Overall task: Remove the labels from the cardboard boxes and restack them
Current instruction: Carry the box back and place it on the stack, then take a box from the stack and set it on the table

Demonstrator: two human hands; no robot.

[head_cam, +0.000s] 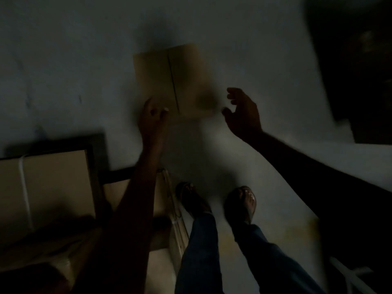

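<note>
A brown cardboard box (171,79) lies on the pale floor ahead of me, with a dark seam down its top. No label shows on it in this dim, blurred view. My left hand (153,118) reaches to the box's near left corner with loose fingers, at or just short of its edge. Just off the near right corner, my right hand (241,111) hovers with fingers spread and slightly curved, holding nothing.
More cardboard boxes (53,183) with white strapping stand stacked at the lower left. My feet in sandals (241,202) stand on the floor below the box. A dark object (360,71) fills the upper right. White strapping (352,276) lies at the bottom right.
</note>
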